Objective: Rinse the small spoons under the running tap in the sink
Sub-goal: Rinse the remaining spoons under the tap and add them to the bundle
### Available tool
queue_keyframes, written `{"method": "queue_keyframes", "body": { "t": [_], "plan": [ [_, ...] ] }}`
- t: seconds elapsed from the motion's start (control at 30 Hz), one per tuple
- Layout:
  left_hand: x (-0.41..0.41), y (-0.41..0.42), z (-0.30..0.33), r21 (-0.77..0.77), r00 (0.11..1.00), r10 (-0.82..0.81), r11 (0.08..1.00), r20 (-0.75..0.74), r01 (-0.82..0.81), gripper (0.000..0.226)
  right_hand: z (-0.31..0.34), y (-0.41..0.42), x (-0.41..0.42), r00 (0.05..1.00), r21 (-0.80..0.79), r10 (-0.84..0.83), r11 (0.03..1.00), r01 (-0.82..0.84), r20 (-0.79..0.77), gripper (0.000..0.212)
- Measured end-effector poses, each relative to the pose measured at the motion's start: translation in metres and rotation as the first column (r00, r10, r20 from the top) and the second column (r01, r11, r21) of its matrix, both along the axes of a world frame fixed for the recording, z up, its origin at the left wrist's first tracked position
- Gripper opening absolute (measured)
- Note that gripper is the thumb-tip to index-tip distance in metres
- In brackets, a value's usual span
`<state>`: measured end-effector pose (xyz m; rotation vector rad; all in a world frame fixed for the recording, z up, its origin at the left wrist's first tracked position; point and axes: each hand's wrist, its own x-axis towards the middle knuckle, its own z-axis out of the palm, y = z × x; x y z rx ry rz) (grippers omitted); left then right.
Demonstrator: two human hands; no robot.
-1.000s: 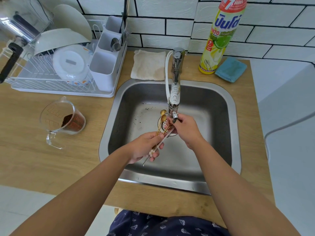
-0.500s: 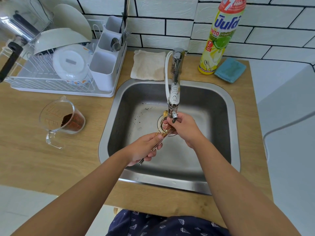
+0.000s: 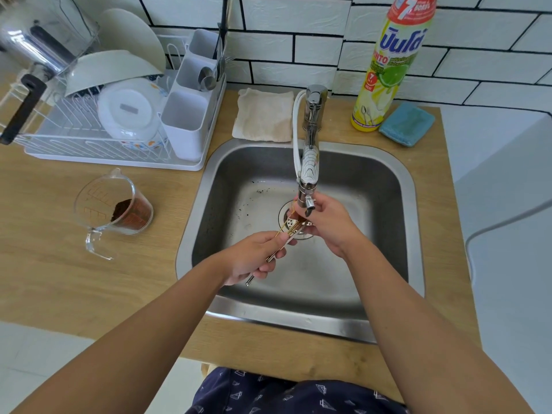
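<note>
We grip several thin spoons [image 3: 289,232], count unclear, handles in our left hand [image 3: 254,258]; right hand [image 3: 327,222] fingers curl around bowls below tap [image 3: 309,162]

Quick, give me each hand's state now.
Left hand: holding the thin gold-handled small spoons by their handles.
Right hand: gripping their bowl ends under the chrome tap.

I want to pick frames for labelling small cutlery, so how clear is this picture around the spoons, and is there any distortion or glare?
Head view: wide-angle bending curves the wall tiles and counter edges; even daylight, soft glare on the sink rim; the spoons are thin and partly hidden by the left hand and right hand, their bowls not visible.
</note>
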<state>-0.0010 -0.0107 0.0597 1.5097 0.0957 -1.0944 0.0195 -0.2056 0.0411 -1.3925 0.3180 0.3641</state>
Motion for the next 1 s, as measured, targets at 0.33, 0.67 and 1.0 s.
{"method": "queue_keyframes", "body": {
  "t": [0.33, 0.67, 1.0],
  "plan": [
    [0.016, -0.008, -0.004, -0.097, 0.995, 0.013, 0.995, -0.102, -0.023, 0.039, -0.002, -0.008, 0.009, 0.993, -0.239, -0.084, 0.966, 0.103, 0.086, 0.007],
    [0.047, -0.035, -0.006, -0.019, 0.996, -0.091, 0.996, -0.026, 0.09, 0.041, -0.004, -0.014, -0.004, 0.973, 0.144, -0.172, 0.97, 0.194, -0.155, 0.025],
    [0.065, -0.056, -0.019, 0.282, 0.984, -0.121, 0.956, 0.129, 0.08, 0.04, 0.002, -0.04, -0.011, 0.83, 0.087, -0.551, 0.826, 0.557, -0.085, 0.02]
  ]
}}
